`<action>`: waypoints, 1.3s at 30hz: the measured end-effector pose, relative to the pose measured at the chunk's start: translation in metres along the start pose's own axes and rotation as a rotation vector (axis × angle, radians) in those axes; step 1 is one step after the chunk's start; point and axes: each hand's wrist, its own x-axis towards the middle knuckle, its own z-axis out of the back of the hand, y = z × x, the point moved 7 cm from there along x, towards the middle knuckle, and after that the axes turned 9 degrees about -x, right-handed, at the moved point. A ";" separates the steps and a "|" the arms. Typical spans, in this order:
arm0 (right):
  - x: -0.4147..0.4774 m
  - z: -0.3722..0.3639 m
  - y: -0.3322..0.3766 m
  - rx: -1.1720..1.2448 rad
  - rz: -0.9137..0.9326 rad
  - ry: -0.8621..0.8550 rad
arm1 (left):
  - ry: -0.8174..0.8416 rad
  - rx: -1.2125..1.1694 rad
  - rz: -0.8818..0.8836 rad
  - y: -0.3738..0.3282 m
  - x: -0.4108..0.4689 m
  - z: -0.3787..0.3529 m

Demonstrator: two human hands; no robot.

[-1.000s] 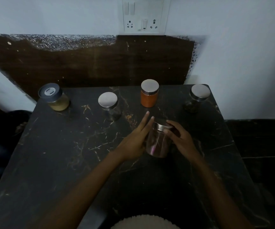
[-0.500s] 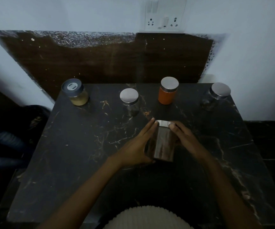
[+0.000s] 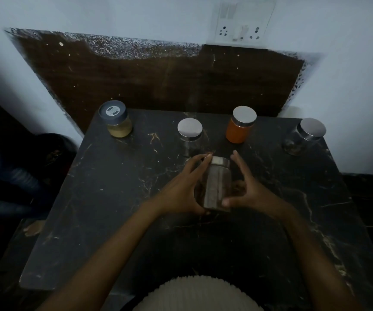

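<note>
We judge this to be the steadying step before opening: next, our right hand (image 3: 250, 189) must close on the steel lid (image 3: 220, 161) and twist. Our left hand (image 3: 181, 189) grips the brown-filled jar (image 3: 216, 185) from 9 o'clock, fingers curled along the glass, thumb at its base. The right stands at 3 o'clock, fingers straight and spread, only the thumb touching. The jar sits mid-table (image 3: 113, 198). Beyond it, a clear jar (image 3: 190, 140) stands at 11 o'clock and an orange jar (image 3: 239, 126) at 1 o'clock.
</note>
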 end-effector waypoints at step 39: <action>-0.009 0.001 0.028 -0.268 0.055 0.042 | 0.051 -0.076 -0.016 -0.019 -0.006 0.016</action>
